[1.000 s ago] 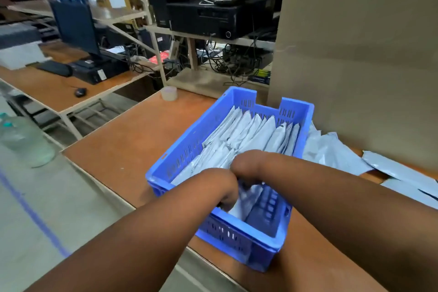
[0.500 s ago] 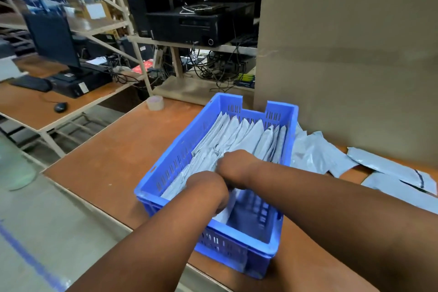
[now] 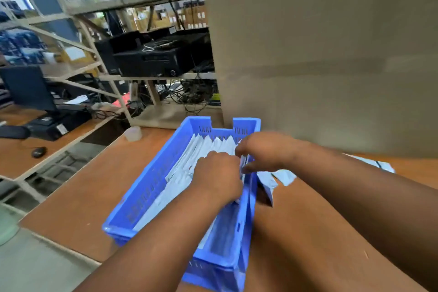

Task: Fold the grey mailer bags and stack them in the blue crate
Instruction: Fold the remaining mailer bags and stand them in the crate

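Tucking in: both hands are down in the blue crate (image 3: 151, 187), working a folded bag into the row
Crate: sits on the brown tabletop (image 3: 94, 187), its far end close to the big cardboard box (image 3: 320, 54)
Stack: grey mailer bags (image 3: 208, 147) stand on edge in a leaning file along the crate's length, filling its far half and left side
Left hand (image 3: 216, 176): knuckles up, curled over the bags near the crate's right wall; fingers tucked under out of sight, so I cannot tell whether they pinch a bag or just press
Right hand (image 3: 263, 149): reaching over the right rim, fingers bent together at the bag edges; whether they clamp one is not clear through the blur
Loose bags (image 3: 275, 179): unfolded ones lie on the tabletop just right of the crate, partly under the right forearm
How to do it well: hold the row back with one hand, slide the new bag upright with its fold down, then firm the file so nothing springs open
Watch for: slick plastic fanning out or riding over the right rim
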Demonstrator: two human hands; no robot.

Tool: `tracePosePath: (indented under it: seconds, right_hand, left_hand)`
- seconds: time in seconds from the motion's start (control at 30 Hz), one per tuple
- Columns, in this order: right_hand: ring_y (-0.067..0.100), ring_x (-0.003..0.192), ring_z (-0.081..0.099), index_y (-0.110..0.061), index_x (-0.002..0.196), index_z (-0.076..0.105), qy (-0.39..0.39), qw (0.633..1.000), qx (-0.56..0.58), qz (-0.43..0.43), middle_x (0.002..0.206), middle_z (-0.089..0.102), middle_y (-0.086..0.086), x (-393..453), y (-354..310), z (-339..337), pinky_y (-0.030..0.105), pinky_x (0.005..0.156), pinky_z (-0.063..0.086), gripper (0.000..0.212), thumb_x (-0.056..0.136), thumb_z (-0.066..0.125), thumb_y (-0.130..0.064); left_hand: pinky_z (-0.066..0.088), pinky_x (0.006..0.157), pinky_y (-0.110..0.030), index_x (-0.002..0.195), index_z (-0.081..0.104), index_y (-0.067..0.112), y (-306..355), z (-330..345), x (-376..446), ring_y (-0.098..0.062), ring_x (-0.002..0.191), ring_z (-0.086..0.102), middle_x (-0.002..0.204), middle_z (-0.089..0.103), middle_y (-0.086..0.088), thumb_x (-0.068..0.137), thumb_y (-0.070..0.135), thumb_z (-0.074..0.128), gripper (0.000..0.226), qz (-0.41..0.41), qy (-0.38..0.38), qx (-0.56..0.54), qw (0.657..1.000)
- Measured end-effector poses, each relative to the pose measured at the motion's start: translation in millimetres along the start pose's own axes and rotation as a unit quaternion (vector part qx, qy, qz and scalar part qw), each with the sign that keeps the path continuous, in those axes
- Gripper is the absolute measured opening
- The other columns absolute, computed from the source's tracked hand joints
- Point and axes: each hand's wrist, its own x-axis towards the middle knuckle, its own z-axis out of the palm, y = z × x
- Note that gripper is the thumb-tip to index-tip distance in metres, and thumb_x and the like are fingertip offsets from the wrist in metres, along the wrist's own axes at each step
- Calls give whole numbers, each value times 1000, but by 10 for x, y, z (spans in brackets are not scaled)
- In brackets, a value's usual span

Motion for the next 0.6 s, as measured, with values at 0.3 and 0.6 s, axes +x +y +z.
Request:
tracePosePath:
  seconds: [0.3,0.6]
  right_hand:
    - [19,119,62,-39,126,67,-23,969,72,233,129,63,-10,-1860,1343,923,36,88,52,40,91,69,-59]
    - [30,144,41,-35,149,47,-4,918,127,376,148,47,5,-2770,1978,2165,49,116,39,67,90,65,-61]
  left_hand:
    - [49,86,-38,95,59,26,1648,71,435,-29,113,64,115,66,-3,87,46,68,24,141,-37,-36,989]
    - [54,96,-41,129,62,22,3024,881,816,-30,121,62,131,64,-5,89,41,69,45,248,-142,-44,957]
